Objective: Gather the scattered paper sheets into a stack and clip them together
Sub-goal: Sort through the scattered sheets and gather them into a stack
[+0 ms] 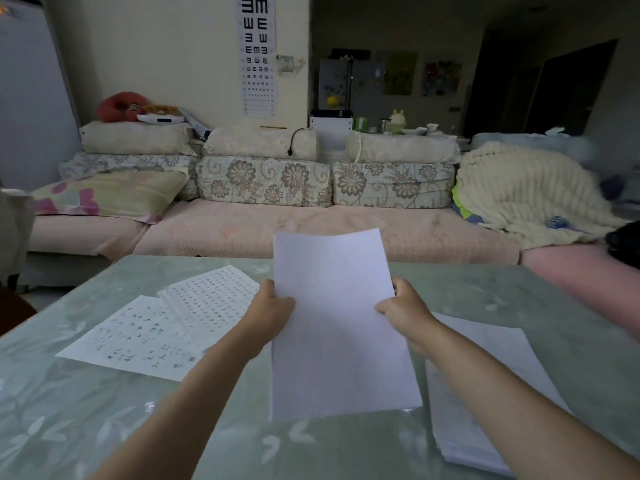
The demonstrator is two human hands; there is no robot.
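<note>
Work surface: a table (104, 427) under a pale green floral cover, in a dim living room; beyond the held paper (339, 327) stands a sofa (311, 230), with an eye chart (258, 53) on the wall above it. The held paper is raised over the table centre, long axis running from the person toward the sofa, far edge highest. Its visible face is blank white. The left hand (273, 313) grips its left edge, the right hand (405, 310) its right edge. Left of the held paper lie two printed sheets (138, 337); right of it lies a paper stack (485, 393)
</note>
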